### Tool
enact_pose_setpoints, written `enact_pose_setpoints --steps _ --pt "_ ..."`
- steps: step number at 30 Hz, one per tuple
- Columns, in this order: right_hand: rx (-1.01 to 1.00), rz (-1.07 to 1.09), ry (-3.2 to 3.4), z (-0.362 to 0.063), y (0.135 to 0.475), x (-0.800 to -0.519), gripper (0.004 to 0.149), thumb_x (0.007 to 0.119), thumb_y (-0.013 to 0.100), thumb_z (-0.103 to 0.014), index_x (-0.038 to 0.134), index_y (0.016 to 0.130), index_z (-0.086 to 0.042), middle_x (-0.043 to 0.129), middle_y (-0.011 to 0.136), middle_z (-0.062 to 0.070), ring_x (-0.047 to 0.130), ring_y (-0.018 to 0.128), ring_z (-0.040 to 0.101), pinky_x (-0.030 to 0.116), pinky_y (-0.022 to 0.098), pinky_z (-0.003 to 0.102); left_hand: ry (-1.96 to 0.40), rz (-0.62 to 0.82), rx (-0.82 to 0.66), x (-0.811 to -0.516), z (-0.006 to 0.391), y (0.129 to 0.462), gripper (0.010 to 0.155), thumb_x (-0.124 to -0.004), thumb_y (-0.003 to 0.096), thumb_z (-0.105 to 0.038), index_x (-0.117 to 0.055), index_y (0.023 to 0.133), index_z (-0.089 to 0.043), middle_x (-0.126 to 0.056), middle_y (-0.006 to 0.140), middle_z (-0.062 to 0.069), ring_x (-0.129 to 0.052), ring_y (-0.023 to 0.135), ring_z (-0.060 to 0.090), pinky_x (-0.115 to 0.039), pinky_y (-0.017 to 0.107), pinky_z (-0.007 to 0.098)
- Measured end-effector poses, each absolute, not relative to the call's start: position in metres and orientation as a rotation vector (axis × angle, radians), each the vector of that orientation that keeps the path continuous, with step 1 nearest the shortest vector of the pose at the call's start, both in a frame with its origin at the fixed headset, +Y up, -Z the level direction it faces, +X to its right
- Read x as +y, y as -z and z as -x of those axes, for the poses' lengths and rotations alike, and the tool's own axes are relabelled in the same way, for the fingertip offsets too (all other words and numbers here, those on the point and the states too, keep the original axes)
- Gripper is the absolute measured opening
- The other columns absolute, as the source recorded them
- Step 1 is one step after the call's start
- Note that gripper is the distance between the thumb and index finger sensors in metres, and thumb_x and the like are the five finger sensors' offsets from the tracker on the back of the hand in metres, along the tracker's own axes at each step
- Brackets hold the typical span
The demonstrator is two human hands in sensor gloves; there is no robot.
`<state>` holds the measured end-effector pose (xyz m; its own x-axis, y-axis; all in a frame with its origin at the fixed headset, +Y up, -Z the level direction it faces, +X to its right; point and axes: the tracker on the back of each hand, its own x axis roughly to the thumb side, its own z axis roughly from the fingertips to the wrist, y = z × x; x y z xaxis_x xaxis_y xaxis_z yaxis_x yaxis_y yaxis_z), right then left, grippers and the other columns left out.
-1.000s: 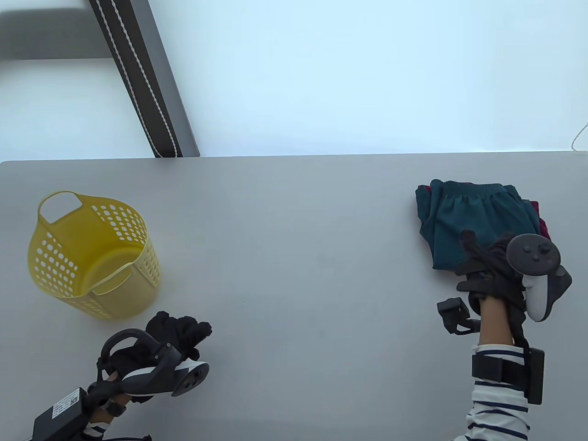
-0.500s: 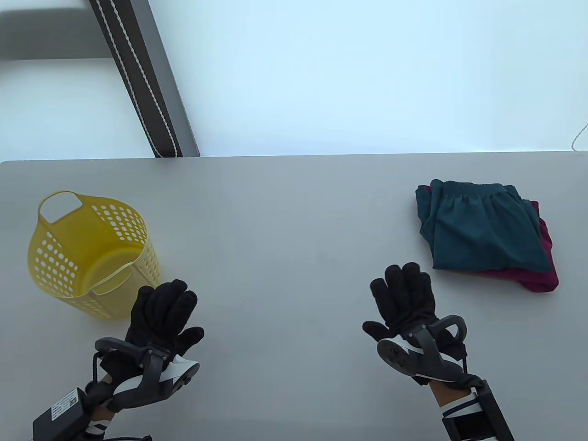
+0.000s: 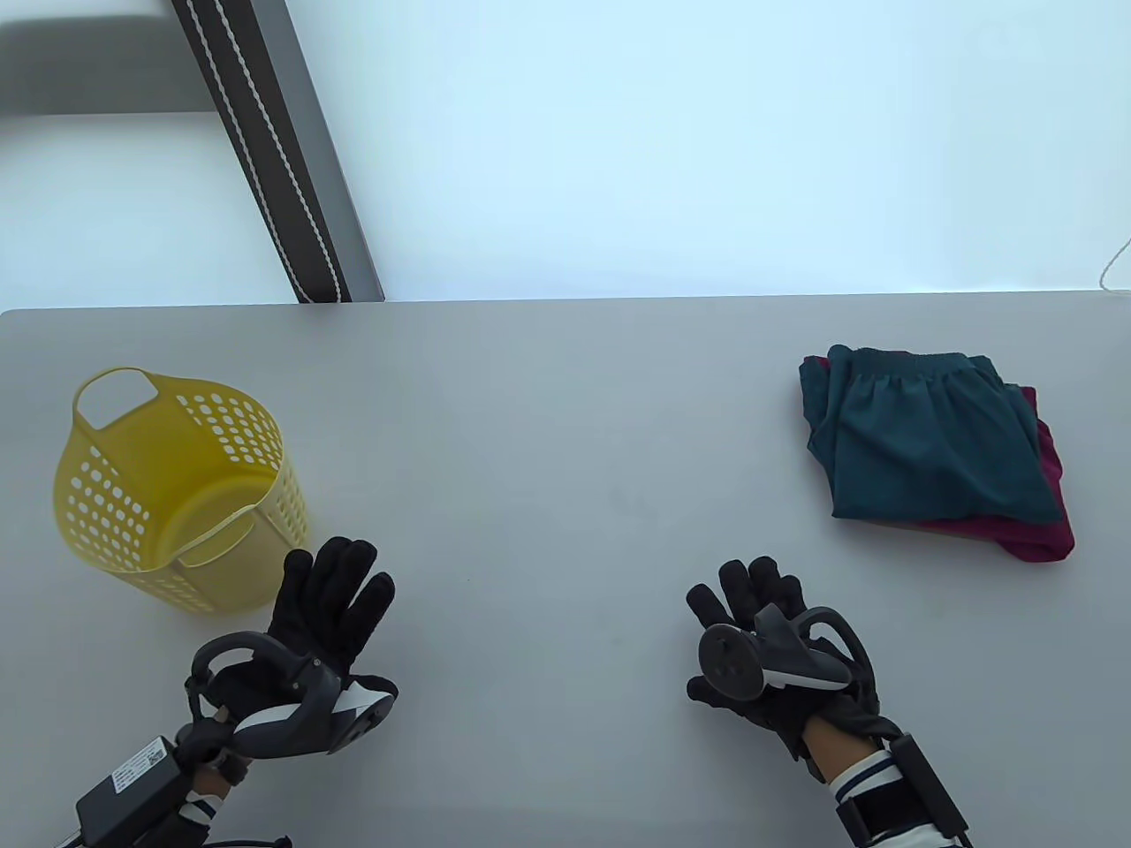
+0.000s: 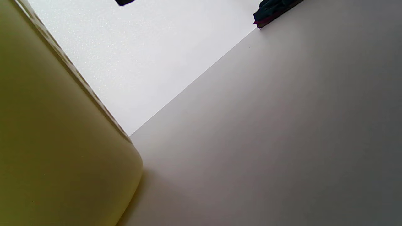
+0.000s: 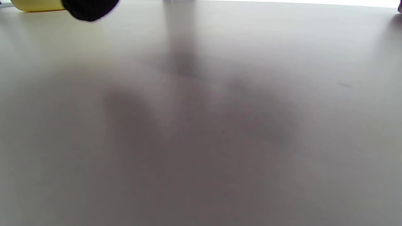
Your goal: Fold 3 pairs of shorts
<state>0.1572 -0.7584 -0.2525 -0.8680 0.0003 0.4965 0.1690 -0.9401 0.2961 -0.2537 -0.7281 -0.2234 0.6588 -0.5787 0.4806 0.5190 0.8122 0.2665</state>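
Folded teal shorts lie on top of a folded magenta pair at the right of the grey table; the stack's edge shows far off in the left wrist view. My left hand lies flat and open on the table beside the yellow basket, holding nothing. My right hand rests open on the table, left of and nearer than the stack, apart from it and holding nothing.
The yellow perforated basket stands at the table's left, its wall close in the left wrist view. A dark strap with white stitching crosses the pale floor beyond the table's far edge.
My right hand let go of the teal shorts and drew back left and towards me, fingers spread. My left hand uncurled and laid its fingers flat by the basket.
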Motion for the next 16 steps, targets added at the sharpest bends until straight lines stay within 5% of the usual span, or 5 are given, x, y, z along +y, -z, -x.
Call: enact_pose_setpoints --steps 16 --pt "-0.587 0.741 2.907 -0.1571 0.2532 -0.7639 0.092 0.05 0.047 -0.06 -0.008 0.097 -0.008 -0.007 0.094 0.038 0.001 0.082 0.066 0.016 0.056 0.071 0.591 -0.077 -0.597 -0.7263 0.2497 0.2198 0.121 -0.035 0.0334 -0.077 0.02 0.093 0.012 -0.004 0.11 0.05 -0.038 0.108 0.066 -0.04 0.073 0.078"
